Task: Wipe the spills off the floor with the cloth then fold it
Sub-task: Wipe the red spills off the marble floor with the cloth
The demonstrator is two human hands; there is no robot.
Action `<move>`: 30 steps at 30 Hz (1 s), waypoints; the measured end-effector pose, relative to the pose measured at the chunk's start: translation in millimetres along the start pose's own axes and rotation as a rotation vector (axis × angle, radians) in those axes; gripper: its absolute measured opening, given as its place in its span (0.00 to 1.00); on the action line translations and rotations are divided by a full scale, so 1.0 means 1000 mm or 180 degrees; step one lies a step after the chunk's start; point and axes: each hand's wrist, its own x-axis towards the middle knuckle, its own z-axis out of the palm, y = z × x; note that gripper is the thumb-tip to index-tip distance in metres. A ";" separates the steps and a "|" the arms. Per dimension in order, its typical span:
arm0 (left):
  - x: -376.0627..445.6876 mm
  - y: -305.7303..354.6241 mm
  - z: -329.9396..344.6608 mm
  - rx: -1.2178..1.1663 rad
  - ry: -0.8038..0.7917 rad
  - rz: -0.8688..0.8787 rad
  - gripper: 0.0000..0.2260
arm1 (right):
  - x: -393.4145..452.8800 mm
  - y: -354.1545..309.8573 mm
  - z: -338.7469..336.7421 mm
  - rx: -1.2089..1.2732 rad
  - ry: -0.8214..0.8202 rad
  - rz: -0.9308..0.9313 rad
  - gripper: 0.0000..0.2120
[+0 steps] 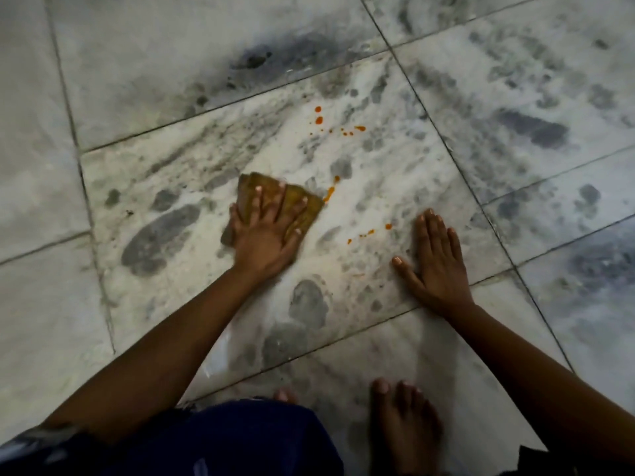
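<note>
The cloth, a small yellow-brown pad, lies flat on the floor near the middle of the central marble tile and is pressed down by the left hand. Its fingers are spread straight across the cloth; nothing is curled round it or pinched. The right hand is laid flat on the same tile, well to the right of the cloth, with its fingers straight and together, holding nothing; it seems to serve as a support.

The spills are orange. A streak touches the cloth's right corner and runs up and to the right from it. A row of drops lies between the two hands, nearer the right hand. A further cluster sits toward the tile's far edge, well beyond the fingertips.

The coming move is judged to turn on this: all remaining spills lie to the right of and beyond the cloth, so the stroke would be carried rightward and forward by the left hand, which is the one on the cloth. The wiping is judged barely begun; the folding is not yet started.
</note>
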 end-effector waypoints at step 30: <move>0.103 0.017 -0.022 -0.0160 -0.0227 -0.0694 0.23 | 0.018 0.012 0.001 0.0011 0.0174 0.0313 0.37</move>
